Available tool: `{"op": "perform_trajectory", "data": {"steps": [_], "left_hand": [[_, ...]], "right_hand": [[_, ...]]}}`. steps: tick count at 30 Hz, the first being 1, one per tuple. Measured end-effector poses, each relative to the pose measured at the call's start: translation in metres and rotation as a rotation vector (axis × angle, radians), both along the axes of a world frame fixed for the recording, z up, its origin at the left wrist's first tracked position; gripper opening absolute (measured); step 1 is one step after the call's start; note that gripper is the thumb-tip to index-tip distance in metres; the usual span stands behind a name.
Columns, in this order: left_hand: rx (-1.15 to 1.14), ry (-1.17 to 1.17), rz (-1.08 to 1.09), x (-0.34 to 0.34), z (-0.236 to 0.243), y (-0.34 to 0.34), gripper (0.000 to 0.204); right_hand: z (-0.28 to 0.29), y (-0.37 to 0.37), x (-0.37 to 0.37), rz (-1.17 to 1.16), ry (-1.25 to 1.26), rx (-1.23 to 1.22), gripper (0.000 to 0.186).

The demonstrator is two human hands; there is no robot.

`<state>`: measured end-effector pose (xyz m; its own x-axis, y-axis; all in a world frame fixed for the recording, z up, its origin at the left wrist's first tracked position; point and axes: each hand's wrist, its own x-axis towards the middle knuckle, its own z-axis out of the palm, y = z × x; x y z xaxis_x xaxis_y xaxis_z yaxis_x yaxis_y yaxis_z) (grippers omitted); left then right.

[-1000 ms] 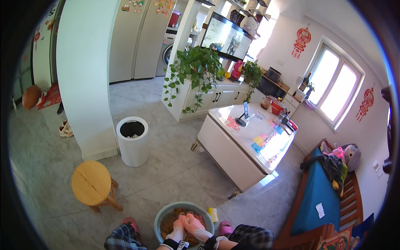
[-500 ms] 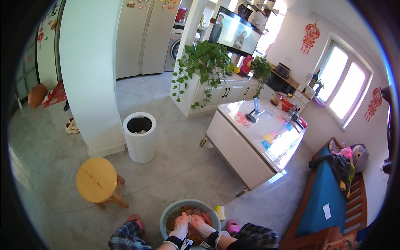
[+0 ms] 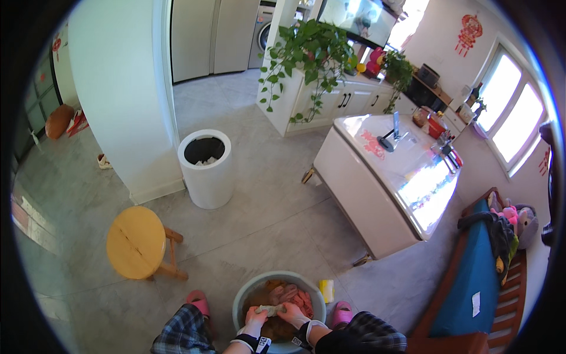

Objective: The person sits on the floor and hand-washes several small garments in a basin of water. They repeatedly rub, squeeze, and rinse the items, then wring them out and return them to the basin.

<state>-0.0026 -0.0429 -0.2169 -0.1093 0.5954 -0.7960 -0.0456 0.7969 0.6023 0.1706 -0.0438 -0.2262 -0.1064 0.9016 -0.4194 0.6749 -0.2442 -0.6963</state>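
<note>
A grey-blue basin (image 3: 319, 299) sits on the floor between my legs, holding brownish water and soaked pink and tan fabrics (image 3: 298, 301). Over it, my left hand (image 3: 256, 316) and my right hand (image 3: 290, 314) are closed on opposite ends of a pale, greyish cloth (image 3: 270, 309), which is stretched in a short band between them. A yellow and white item (image 3: 326, 290) lies on the floor just beside the basin, to its right.
A round wooden stool (image 3: 134, 239) stands at left, behind it a white bin (image 3: 209, 183) beside a wall column (image 3: 118, 106). A white wheeled table (image 3: 359, 194) stands front right, and a wooden bench with blue cushion (image 3: 463, 289) runs along the right. Pink slippers (image 3: 342, 311) are at my feet.
My hands, bunched close together before, are now farther apart with the pale cloth showing between them. The room has shifted in the picture as my head moved.
</note>
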Motion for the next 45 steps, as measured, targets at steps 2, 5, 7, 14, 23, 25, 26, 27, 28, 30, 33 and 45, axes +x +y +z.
{"op": "perform_trajectory", "data": {"steps": [2,5,7,14,23,25,26,27,28,30,33,45], "left_hand": [[0.046,0.152,-0.129,-0.003,-0.009,-0.004,0.036],[0.003,0.289,-0.260,-0.004,-0.018,-0.017,0.036],[0.009,0.200,-0.212,-0.004,-0.021,-0.024,0.035],[-0.017,0.263,-0.304,-0.003,-0.012,-0.030,0.047],[-0.142,-0.232,0.173,0.015,0.005,-0.014,0.036],[-0.066,-0.307,0.284,0.014,0.010,-0.009,0.032],[-0.034,-0.394,0.349,0.013,0.014,-0.006,0.032],[-0.001,-0.482,0.411,0.013,0.020,-0.002,0.031],[-0.018,-0.556,0.457,0.014,0.027,0.001,0.030],[-0.043,-0.596,0.441,0.020,0.044,0.007,0.032],[-0.060,-0.615,0.344,0.035,0.065,0.009,0.038],[-0.165,-0.813,0.403,0.034,0.052,0.008,0.030]], "right_hand": [[-0.003,-0.005,-0.003,0.094,-0.176,-0.046,0.034],[-0.003,-0.010,-0.008,0.030,-0.211,-0.017,0.028],[-0.002,-0.012,-0.011,0.008,-0.255,0.038,0.028],[0.005,-0.008,-0.017,0.031,-0.327,-0.055,0.030],[0.045,-0.004,-0.048,-0.486,0.750,-0.349,0.022],[0.061,-0.011,-0.061,-0.313,0.803,-0.122,0.021],[0.068,-0.010,-0.063,-0.272,0.671,-0.136,0.018],[0.074,-0.008,-0.065,-0.210,0.599,-0.110,0.016],[0.079,-0.003,-0.064,-0.191,0.526,-0.089,0.014],[0.087,0.012,-0.060,-0.286,0.522,-0.264,0.025],[0.094,0.036,-0.055,-0.451,0.229,-0.203,0.056],[0.090,0.042,-0.059,-0.378,0.035,-0.265,0.052]]}}
